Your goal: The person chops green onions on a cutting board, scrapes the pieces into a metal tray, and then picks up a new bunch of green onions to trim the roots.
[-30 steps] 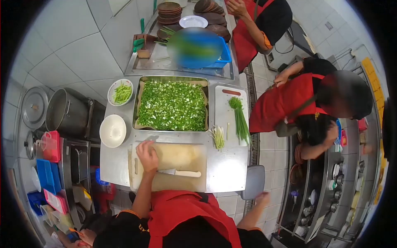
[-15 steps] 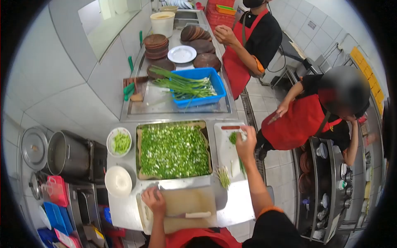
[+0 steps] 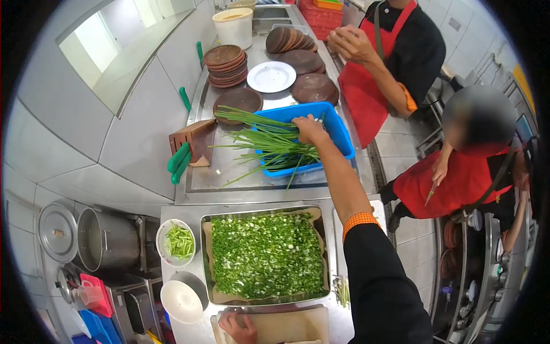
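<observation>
My right hand (image 3: 310, 129) reaches far forward into a blue plastic bin (image 3: 339, 129), fingers closed around the long scallions (image 3: 275, 139). Their green tops hang over the bin's left side onto the steel counter. My left hand (image 3: 238, 328) rests at the upper left of the cutting board (image 3: 281, 324), low in view, its fingers loosely bent and apart, with nothing visible in them. Part of a knife with a white handle (image 3: 309, 342) shows at the bottom edge. Between my hands stands a lined metal tray (image 3: 205, 252) full of chopped scallions (image 3: 266, 255).
A bowl of cut green pieces (image 3: 180, 241) and a white bowl (image 3: 181, 301) stand left of the tray. Beyond the bin are a white plate (image 3: 271, 77), stacked brown discs (image 3: 224, 64) and a knife block (image 3: 195, 140). Two people in red aprons stand at right, one holding a knife (image 3: 431, 192).
My right hand has moved from the small white board at right forward into the blue bin and onto the scallions. My view has shifted forward; my left hand stays by the cutting board.
</observation>
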`<state>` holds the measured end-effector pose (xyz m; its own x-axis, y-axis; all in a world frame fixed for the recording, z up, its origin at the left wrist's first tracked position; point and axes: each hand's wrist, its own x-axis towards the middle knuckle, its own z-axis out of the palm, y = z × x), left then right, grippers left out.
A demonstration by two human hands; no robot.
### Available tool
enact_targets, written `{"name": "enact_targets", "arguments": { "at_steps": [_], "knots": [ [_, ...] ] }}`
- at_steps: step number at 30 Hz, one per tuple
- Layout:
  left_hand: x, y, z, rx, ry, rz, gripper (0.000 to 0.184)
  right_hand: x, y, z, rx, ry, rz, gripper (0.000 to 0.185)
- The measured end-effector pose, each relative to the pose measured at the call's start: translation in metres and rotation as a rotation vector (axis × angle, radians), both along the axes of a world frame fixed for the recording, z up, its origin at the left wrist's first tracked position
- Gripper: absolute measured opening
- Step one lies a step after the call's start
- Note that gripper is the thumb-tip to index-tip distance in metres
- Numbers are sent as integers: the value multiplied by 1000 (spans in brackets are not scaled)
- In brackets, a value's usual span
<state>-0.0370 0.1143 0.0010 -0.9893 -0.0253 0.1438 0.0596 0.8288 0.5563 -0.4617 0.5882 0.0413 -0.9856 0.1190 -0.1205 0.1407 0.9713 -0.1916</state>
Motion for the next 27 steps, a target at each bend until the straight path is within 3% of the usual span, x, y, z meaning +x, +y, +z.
{"name": "enact_targets", "arguments": {
  "at_steps": [7,9,10,13,18,21,27],
  "knots": [
    [0,6,9,-109,-7,-15,28,-32,1,-22,158,-173,1,54],
    [-2,6,10,-128,-12,-18,27,-37,8,-19,154,-445,6,46],
    [-4,7,9,-123,11,-30,27,-37,11,-19,153,-440,5,46],
    [-3,7,11,-140,23,-45,26,-14,11,-28,109,-117,50,33],
    [-4,9,8,-121,42,-48,23,-10,18,-14,-67,33,25,29],
    [-7,9,9,-125,57,-65,20,-2,25,12,-120,273,2,23],
    [-5,8,6,-81,102,-60,19,39,15,104,-149,215,-14,28]
  ]
}}
